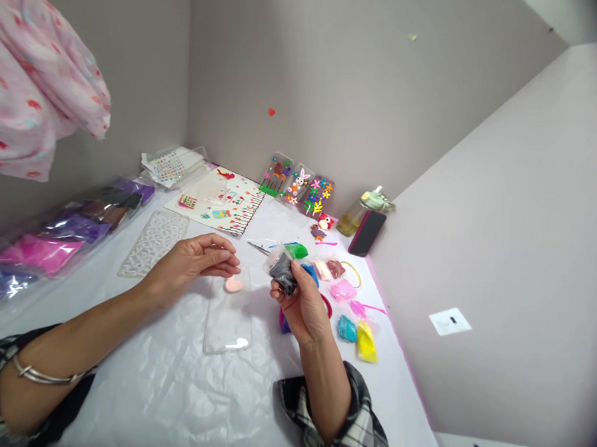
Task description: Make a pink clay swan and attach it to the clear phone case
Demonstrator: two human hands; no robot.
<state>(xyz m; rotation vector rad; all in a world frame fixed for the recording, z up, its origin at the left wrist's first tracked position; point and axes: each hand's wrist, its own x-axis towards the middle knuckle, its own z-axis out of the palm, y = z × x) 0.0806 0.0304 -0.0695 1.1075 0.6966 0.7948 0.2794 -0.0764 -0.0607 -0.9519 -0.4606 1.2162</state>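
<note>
Room: pale grey walls meet in a corner (187, 111) behind a white-sheeted desk (143, 402), with a pink floral cloth (30, 83) hanging in at the upper left.

Far left: clear bags of purple, magenta and dark modelling clay (52, 244) lie in a row along the wall, with a clear textured plastic sheet (153, 242) just beside them.

Back edge: a sticker sheet (169, 167) and a printed paper (219, 203) lie near three decorated phone cases (296, 182) propped against the wall.

Left hand (191, 261): relaxed and empty, fingers loosely curved, a silver bangle (45, 374) on the forearm. Its fingertips sit just beside a small peach clay shape (233, 285).

Centre: the peach shape seems to lie at the top of a clear phone case (228, 320), though the clear plastic makes that hard to judge. Small scissors (257, 248) lie just above.

Right hand (298, 310): clenched around a clear bag of black clay (282, 273), a plaid sleeve (338, 412) at the elbow.

Far right: packets of green, blue, pink, teal and yellow clay (366, 342) are scattered near the desk's edge, and a bottle (354, 213) stands behind them beside a dark phone (367, 232).
</note>
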